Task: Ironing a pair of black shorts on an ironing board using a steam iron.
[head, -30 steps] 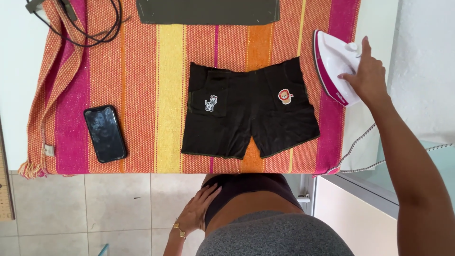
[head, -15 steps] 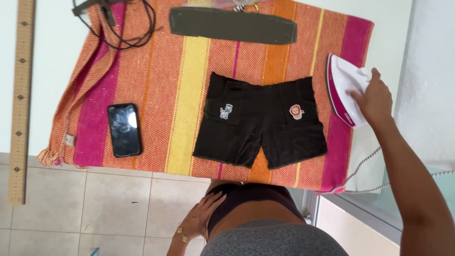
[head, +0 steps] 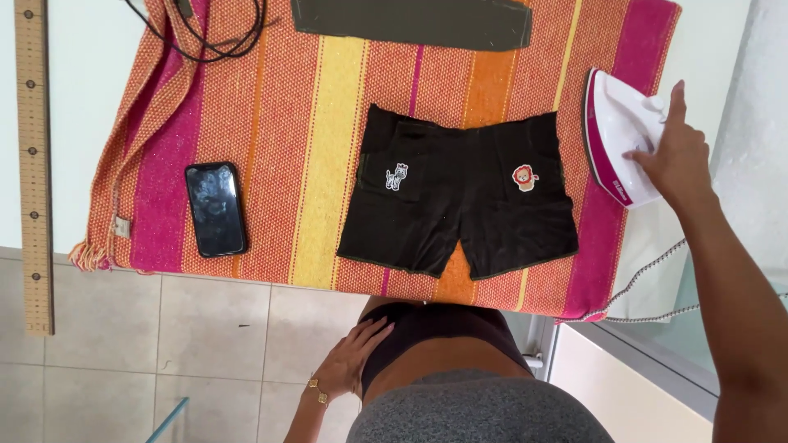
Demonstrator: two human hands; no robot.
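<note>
right hand on iron (upright), black shorts flat

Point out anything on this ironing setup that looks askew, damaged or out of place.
Nothing looks damaged or spilled. The black shorts lie flat on the striped cloth. The one odd item is a phone lying on that cloth, left of the shorts. The iron stands on end at the right edge under the right hand.

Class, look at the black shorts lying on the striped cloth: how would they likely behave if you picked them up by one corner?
The black shorts lie flat and thin, so they would probably droop limply. Being small fabric, they are likely light. Pushed, they might bunch on the striped cloth rather than slide.
</note>
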